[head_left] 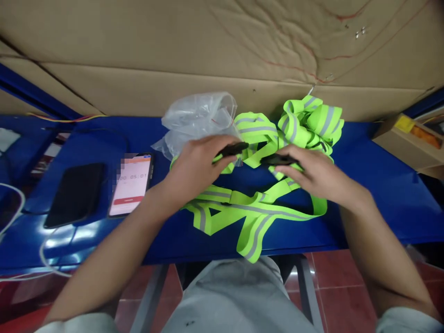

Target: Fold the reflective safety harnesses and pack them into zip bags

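My left hand [204, 162] is closed around a black plastic buckle piece [233, 149] fixed to neon-green webbing. Facing it across a small gap, a second black buckle piece [280, 160] is pinched in my right hand [310, 172]. The two pieces are apart. Neon-green reflective straps [256, 210] with a grey stripe lie loosely across the table below both hands. Behind my right hand sits a bunched heap of the same straps [312, 120]. A crumpled clear plastic bag [201, 115] lies just beyond my left hand.
Left of my left forearm, a phone [132, 185] showing a timer lies beside a dark phone-like slab [75, 194]. White cables [45, 249] run along the left side. A cardboard box [409, 143] stands at the right of the blue table [374, 203]. Brown board [138, 88] forms the back.
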`<state>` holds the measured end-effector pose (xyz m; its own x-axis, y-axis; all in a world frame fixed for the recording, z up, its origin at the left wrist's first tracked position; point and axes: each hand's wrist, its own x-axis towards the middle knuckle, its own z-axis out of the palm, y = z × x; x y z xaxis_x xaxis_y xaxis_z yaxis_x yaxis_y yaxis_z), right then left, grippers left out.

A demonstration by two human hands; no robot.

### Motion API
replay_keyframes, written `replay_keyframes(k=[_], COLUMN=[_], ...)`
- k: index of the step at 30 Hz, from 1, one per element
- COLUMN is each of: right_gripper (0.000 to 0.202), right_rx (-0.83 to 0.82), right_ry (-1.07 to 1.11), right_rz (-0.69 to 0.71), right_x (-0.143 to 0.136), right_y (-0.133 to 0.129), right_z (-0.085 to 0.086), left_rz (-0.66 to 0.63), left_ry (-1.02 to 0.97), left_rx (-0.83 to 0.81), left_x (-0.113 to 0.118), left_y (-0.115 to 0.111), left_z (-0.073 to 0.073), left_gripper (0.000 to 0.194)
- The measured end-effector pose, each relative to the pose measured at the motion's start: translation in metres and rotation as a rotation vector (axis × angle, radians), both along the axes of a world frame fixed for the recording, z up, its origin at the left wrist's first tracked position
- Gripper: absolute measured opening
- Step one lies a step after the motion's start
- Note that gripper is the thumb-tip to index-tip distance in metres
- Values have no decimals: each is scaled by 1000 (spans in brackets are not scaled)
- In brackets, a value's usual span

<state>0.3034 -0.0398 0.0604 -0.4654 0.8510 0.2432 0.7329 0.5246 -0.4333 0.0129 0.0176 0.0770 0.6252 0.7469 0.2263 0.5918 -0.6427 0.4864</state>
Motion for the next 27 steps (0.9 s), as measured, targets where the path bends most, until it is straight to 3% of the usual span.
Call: replay_keyframes(k=[3, 9, 16, 27], right_gripper=[28, 27, 21, 19], right_rx=[-59, -104, -62, 67], right_ry=[9, 9, 40, -33], right_rz=[18, 50, 40, 66], right_x=[-22, -29, -27, -32], right_y=[8, 1, 2, 1], right_z=[-9, -13, -7, 23], left_rz=[14, -156, -135, -125], left_ry=[8, 61, 69, 130], left_rx=[-4, -54, -58, 45], left_x=[0, -4, -8, 2], left_y=[4, -2, -5, -11], left_z=[-13, -27, -15, 9], left_gripper=[16, 15, 18, 15])
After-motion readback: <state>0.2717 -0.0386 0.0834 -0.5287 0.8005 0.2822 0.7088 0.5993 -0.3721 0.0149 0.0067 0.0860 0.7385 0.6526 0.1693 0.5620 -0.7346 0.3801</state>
